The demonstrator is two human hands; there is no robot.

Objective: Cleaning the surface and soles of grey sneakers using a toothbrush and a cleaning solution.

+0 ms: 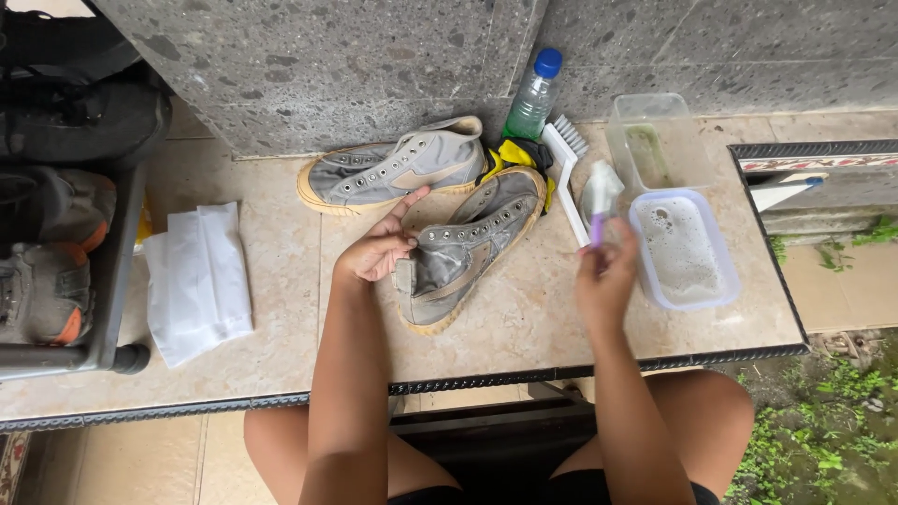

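My left hand [379,249] grips the heel end of a grey high-top shoe [468,245] with a yellowish sole, lying on its side on the beige tiled ledge [281,309]. My right hand [606,276] holds a small purple-handled brush [600,198], bristles up, just left of a tub of soapy water [684,248]. A second grey shoe [398,168] lies behind, against the stone wall.
A white scrubbing brush [565,164], a green bottle with a blue cap [532,97] and a yellow-black cloth [516,155] sit behind the shoes. An empty clear tub [655,136] stands at the back right. White cloth [198,279] lies left, beside a shoe rack [65,234].
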